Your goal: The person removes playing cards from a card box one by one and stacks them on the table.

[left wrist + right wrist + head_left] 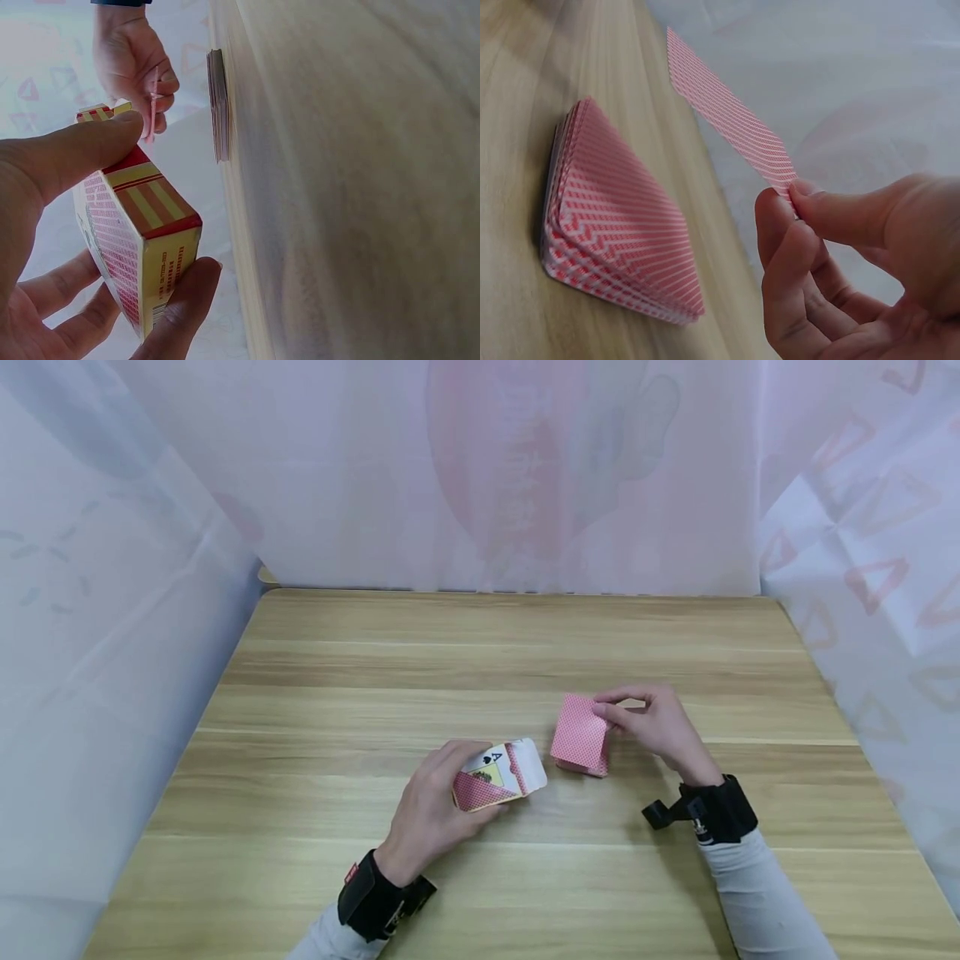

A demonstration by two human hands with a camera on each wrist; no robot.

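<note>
I am working at a pale wood-grain counter (360, 693) whose planks run side to side. Thin, translucent white sheets (112, 652) hang close around its left, far and right edges, with faint pink shapes showing through them.

My left hand (435, 806) is curled round an open card box (498, 777), thumb on one side and fingers under the other, a little above the counter and nearer the front edge than the far one. The box is red patterned with yellow stripes on its end, its flap is open, and an ace of spades is printed on its face.

My right hand (652, 722) pinches a single card (727, 120) by one short end between thumb and forefinger, red back showing, held clear of the surface. Just under and beside it a stack of cards (579, 745) lies face down on the counter, about midway between the left and right edges. The stack's edges are slightly uneven. My two hands are near each other but apart.
</note>
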